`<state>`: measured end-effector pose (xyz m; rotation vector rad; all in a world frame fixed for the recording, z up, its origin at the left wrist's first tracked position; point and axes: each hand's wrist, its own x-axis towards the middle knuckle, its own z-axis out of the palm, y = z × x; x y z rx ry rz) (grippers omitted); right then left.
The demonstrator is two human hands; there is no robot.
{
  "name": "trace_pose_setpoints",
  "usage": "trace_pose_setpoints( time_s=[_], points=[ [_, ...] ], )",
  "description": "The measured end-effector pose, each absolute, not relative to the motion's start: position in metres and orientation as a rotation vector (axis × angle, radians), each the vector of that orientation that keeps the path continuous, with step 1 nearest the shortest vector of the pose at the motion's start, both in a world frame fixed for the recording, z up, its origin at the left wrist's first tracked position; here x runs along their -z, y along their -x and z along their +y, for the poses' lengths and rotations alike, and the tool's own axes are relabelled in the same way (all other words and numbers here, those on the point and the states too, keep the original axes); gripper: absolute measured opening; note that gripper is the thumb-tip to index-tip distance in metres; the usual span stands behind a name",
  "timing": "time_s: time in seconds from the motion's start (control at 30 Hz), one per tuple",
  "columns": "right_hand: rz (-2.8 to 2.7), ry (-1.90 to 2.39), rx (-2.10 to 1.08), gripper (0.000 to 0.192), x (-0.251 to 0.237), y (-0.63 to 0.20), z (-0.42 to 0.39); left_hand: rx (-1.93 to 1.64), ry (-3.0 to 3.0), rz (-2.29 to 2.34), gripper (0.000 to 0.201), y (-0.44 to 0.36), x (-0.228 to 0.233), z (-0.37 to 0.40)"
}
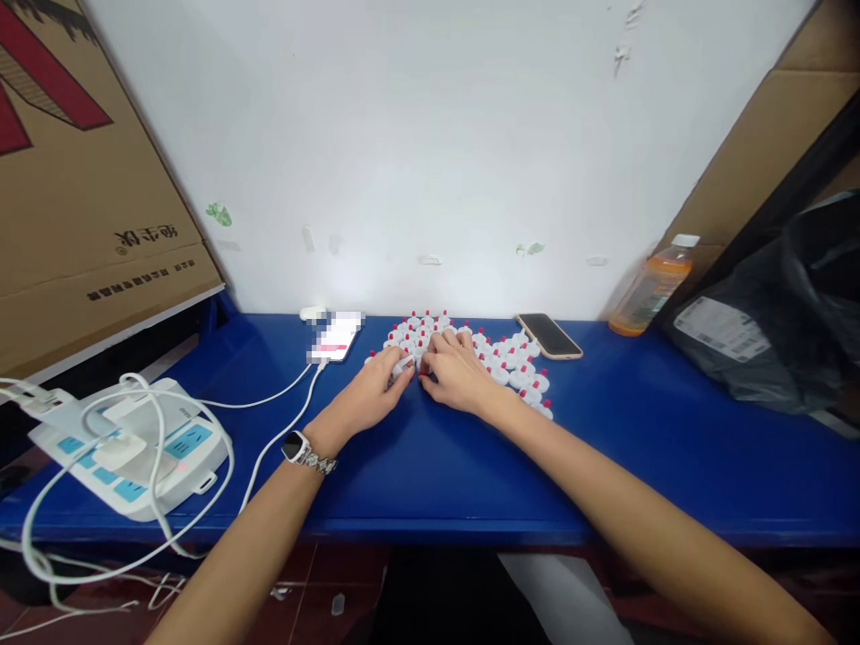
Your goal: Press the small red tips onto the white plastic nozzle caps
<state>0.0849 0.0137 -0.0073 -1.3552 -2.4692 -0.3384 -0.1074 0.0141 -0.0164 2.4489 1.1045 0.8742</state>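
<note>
A cluster of several small white caps with red tips (pixel 501 363) lies on the blue table (pixel 632 448) near the wall. My left hand (pixel 373 394) and my right hand (pixel 457 369) meet at the cluster's near left edge. Between my left fingertips sits one white cap (pixel 403 365). The right fingertips touch that same piece or one right beside it; a red tip shows between the two hands. A watch is on my left wrist.
A charging phone (pixel 336 339) lies left of the caps, its white cables running to a power strip (pixel 127 448) at the table's left end. A second phone (pixel 549 335), an orange drink bottle (pixel 650 287) and a dark plastic bag (pixel 772 331) lie right. Cardboard leans on both sides.
</note>
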Motion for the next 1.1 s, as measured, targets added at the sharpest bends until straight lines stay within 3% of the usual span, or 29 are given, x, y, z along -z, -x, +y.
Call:
trace_pose_setpoints(
  time_s=[0.13, 0.27, 0.63, 0.8, 1.1],
  points=[
    [-2.288, 1.314, 0.202, 0.010, 0.001, -0.095, 0.006, -0.892, -2.424, 1.108, 0.024, 0.105, 0.015, 0.013],
    [-2.092, 1.199, -0.132, 0.005, -0.008, -0.101, -0.001, -0.890, -2.408, 1.089, 0.025, 0.102, 0.015, 0.011],
    [-1.658, 0.936, -0.826, 0.015, 0.000, -0.098, -0.004, -0.831, -2.373, 1.086, 0.027, 0.097, 0.015, 0.005],
    [-1.555, 0.887, -0.937, 0.030, 0.006, -0.099, -0.001, -0.835, -2.357, 1.091, 0.028, 0.096, 0.016, 0.005],
    [-1.531, 0.827, -1.076, 0.037, 0.002, -0.095, -0.003, -0.849, -2.340, 1.032, 0.030, 0.092, 0.013, -0.002]
  ],
)
